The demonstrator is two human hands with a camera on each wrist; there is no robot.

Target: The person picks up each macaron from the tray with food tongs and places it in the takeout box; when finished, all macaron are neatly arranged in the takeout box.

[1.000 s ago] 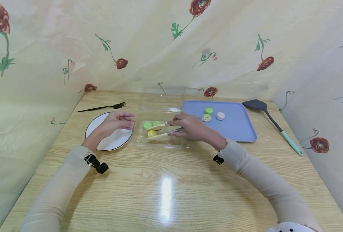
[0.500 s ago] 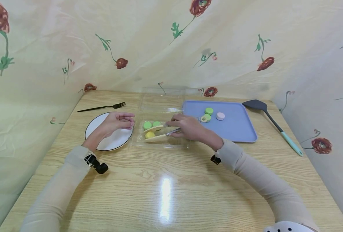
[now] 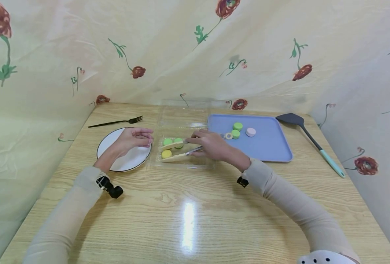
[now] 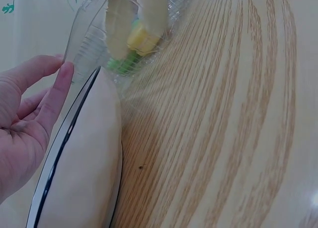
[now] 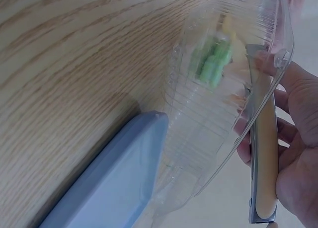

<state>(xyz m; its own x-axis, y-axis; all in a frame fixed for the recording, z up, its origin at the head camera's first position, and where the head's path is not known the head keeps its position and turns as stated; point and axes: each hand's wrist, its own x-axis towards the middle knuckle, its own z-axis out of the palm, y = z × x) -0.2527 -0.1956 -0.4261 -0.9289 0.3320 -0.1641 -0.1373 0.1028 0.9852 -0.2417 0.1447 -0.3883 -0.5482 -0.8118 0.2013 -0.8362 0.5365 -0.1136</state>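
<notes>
My right hand [image 3: 211, 145] holds metal tongs [image 5: 266, 158] with cream-coloured tips, reaching into a clear plastic box [image 3: 195, 163] whose lid is folded back. A yellow macaron [image 3: 166, 154] sits between the tong tips; whether both touch it is not plain. Green macarons [image 3: 178, 143] lie behind it in the box, partly covered by the upper tip. Over a white plate [image 3: 129, 161] with a dark rim, my left hand [image 3: 130, 139] reaches to the box's left side. In the left wrist view its thumb and finger meet at the box's edge and appear to pinch it.
To the right of the box, a blue tray [image 3: 264, 146] bears two green macarons [image 3: 235, 134] and a pink macaron [image 3: 250, 132]. Beyond it lies a spatula [image 3: 310, 137] with a mint handle. A black fork [image 3: 119, 121] rests behind the plate. Flowered cloth hangs around the table.
My right hand has moved slightly left with the tongs, and the yellow macaron has shifted left between their tips. The tips stand a little wider apart. My left hand has stayed still.
</notes>
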